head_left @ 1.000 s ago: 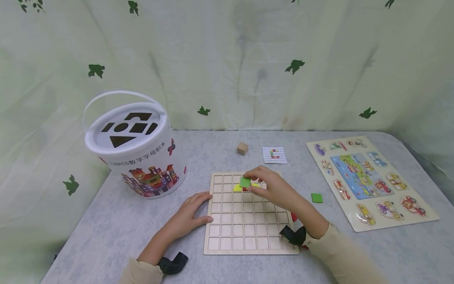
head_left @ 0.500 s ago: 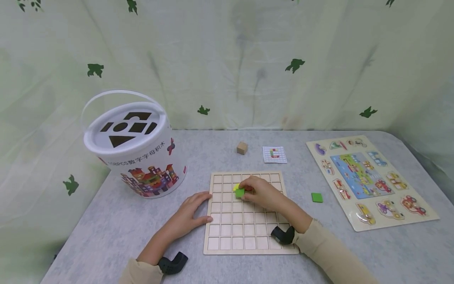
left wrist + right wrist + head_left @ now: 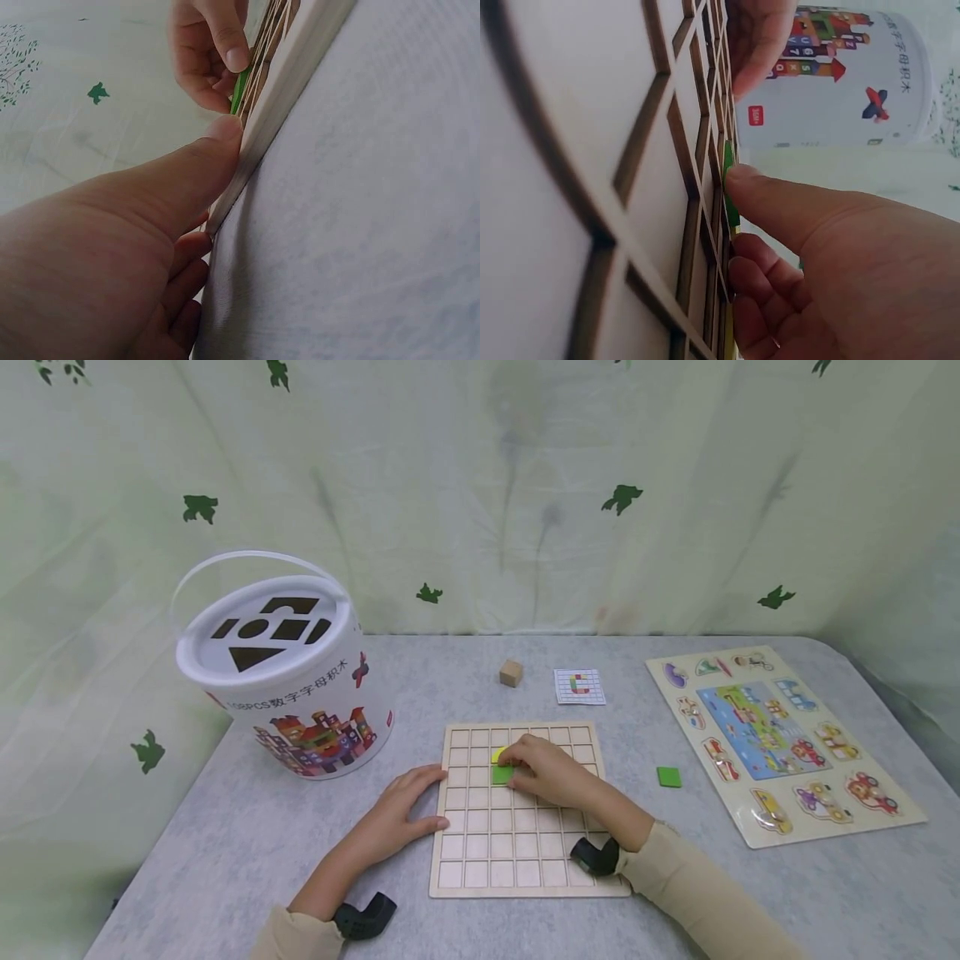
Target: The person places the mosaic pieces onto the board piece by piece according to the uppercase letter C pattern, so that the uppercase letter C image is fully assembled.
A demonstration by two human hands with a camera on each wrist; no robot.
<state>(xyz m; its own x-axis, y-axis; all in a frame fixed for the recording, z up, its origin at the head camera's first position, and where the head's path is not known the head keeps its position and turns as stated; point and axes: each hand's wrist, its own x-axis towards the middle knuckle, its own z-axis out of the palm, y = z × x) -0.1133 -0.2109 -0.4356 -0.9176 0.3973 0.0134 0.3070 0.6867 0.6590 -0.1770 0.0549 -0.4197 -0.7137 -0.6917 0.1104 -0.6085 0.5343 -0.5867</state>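
A square green tile [image 3: 502,775] lies over a cell of the wooden grid board [image 3: 502,846], just below a yellow tile [image 3: 497,754]. My right hand [image 3: 553,774] pinches the green tile between thumb and fingers. In the left wrist view this tile [image 3: 240,91] looks slightly tilted against the grid; in the right wrist view my thumb touches its edge. My right hand hides the board cells beneath it. My left hand [image 3: 402,808] rests against the board's left edge, fingers and thumb spread apart, thumb tip on the rim.
A second green tile [image 3: 669,777] lies right of the board. Behind it sit a wooden cube [image 3: 512,673] and a pattern card [image 3: 579,687]. A white bucket [image 3: 300,693] stands back left, a picture puzzle board [image 3: 787,747] at right.
My right hand has moved left and down with the green tile, bringing it from above the coloured row to the cell below the yellow tile. My left hand has stayed put.
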